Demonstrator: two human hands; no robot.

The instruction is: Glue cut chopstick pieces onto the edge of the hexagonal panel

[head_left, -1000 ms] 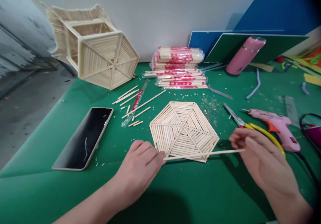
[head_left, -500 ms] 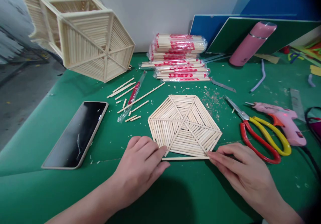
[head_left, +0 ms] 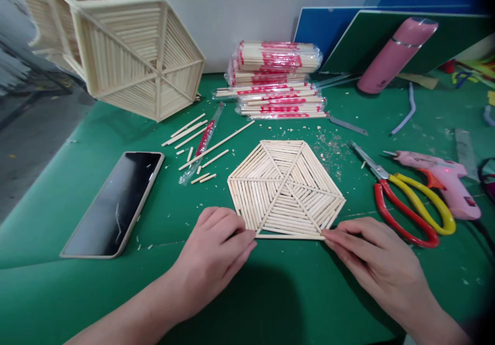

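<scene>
A flat hexagonal panel (head_left: 286,187) of thin wooden sticks lies on the green table, with spoke sticks crossing at its middle. Along its near edge runs a single wooden stick (head_left: 290,237). My left hand (head_left: 220,252) pinches this stick's left end at the panel's near left corner. At the other end, my right hand (head_left: 373,257) grips the stick between thumb and fingers, by the near right corner. The stick lies close against the panel's edge; my fingertips cover both its ends.
Left of the panel are a phone (head_left: 114,206), loose cut sticks (head_left: 185,131) and a hexagonal stick-built structure (head_left: 143,56). Wrapped chopstick packs (head_left: 276,61) are stacked behind. To the right lie scissors (head_left: 406,200), a pink glue gun (head_left: 441,172) and a pink flask (head_left: 398,56).
The stick has moved closer to the panel's near edge, narrowing the gap. Both hands still hold its ends. The camera view has shifted slightly.
</scene>
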